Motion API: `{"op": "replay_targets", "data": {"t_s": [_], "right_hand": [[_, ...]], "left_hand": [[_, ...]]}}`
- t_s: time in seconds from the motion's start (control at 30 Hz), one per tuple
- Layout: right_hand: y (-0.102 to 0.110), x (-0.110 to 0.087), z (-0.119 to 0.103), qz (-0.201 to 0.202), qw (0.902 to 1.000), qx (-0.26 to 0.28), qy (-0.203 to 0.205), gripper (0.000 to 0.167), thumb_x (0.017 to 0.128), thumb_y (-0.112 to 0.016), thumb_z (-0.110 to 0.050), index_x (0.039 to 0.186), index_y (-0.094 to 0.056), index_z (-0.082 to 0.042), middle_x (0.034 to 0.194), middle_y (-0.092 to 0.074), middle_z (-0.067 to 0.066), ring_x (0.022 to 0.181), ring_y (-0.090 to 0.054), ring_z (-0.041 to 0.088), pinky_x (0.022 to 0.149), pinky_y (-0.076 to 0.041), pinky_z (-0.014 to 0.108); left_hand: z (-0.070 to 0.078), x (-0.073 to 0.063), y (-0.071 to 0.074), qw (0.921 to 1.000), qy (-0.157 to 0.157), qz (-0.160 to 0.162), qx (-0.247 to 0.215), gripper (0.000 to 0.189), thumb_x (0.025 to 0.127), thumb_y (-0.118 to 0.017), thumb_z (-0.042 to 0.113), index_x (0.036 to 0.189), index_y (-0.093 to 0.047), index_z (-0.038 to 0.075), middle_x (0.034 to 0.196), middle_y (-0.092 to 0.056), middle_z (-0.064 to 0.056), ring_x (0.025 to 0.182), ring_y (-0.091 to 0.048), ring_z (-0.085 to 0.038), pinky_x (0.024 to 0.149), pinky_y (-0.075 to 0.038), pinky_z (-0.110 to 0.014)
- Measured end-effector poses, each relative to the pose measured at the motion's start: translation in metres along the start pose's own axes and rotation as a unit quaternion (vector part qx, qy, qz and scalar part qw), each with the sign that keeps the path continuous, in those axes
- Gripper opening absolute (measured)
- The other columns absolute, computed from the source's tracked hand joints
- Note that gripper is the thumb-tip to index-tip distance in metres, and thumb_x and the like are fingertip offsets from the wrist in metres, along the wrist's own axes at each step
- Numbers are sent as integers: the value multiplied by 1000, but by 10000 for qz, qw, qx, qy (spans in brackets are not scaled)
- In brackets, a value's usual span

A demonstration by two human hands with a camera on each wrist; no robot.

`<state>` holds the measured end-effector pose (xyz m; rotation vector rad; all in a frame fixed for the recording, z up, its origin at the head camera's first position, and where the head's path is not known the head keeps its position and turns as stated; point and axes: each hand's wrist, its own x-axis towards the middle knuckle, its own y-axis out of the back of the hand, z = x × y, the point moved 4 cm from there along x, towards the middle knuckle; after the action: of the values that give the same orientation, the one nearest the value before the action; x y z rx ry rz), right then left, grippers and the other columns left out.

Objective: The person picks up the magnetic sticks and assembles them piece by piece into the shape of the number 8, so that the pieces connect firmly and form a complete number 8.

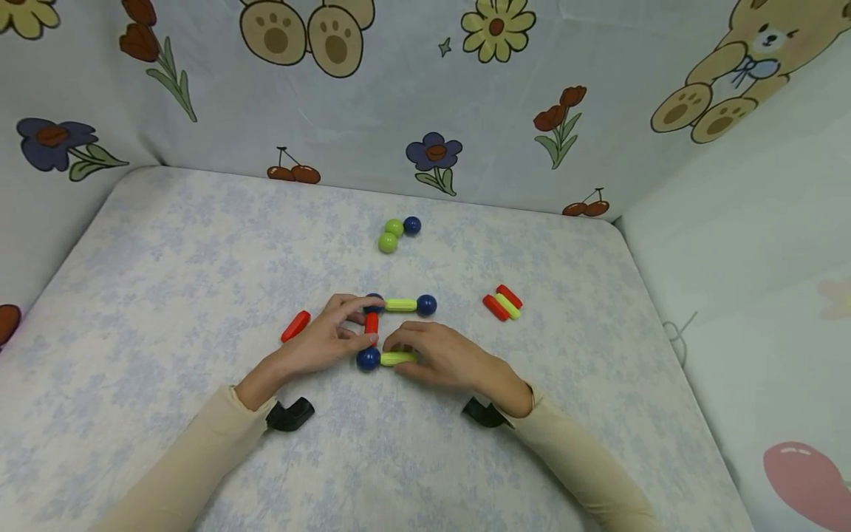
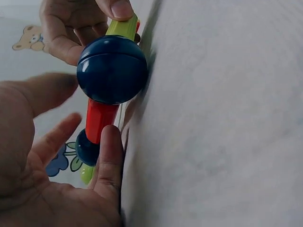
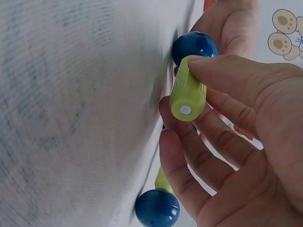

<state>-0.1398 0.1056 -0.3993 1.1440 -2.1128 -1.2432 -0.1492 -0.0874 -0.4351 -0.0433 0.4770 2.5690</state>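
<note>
A U-shaped build of blue balls and magnetic rods lies between the hands. My left hand (image 1: 319,341) holds its red magnetic rod (image 1: 371,326), index finger reaching over the far blue ball (image 2: 87,147) and thumb close to the near blue ball (image 1: 368,359). From the near ball a yellow-green magnetic rod (image 3: 184,97) extends rightward. My right hand (image 1: 442,355) pinches this rod between thumb and fingers; its free end shows a pale round disc. Along the far side, another yellow-green rod (image 1: 400,304) runs to a third blue ball (image 1: 426,304).
Two green balls (image 1: 388,242) and a blue ball (image 1: 412,225) sit together farther back. A loose red rod (image 1: 295,326) lies left of my left hand. To the right are two red rods (image 1: 495,307) with a yellow-green one (image 1: 508,306) between them. Patterned cloth (image 1: 372,111) hangs behind the table.
</note>
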Motion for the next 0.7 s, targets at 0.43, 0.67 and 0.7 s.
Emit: {"op": "replay_targets", "data": {"t_s": [0.43, 0.67, 0.7], "right_hand": [[1, -1, 0, 58, 10000, 22, -2, 25, 94, -71, -19, 118, -69, -12, 114, -69, -2, 98, -62, 8, 86, -51, 25], [3, -1, 1, -9, 10000, 48, 14, 25, 96, -70, -20, 119, -68, -13, 115, -69, -3, 101, -63, 8, 88, -52, 26], [4, -1, 1, -19, 10000, 64, -3, 25, 96, -70, -21, 119, -68, -13, 115, -69, -4, 101, -63, 8, 88, -52, 26]], "left_hand": [[9, -11, -8, 9845, -240, -914, 1477, 30, 93, -72, 37, 120, -67, 27, 100, -48, -1, 96, -40, -19, 79, -36, -34], [10, -9, -13, 9813, -370, -978, 1614, 26, 93, -72, 37, 116, -66, 26, 94, -43, -2, 91, -35, -20, 74, -32, -33], [10, -9, -13, 9816, -379, -988, 1589, 25, 93, -72, 36, 115, -66, 26, 94, -43, -2, 91, -35, -20, 75, -32, -33]]}}
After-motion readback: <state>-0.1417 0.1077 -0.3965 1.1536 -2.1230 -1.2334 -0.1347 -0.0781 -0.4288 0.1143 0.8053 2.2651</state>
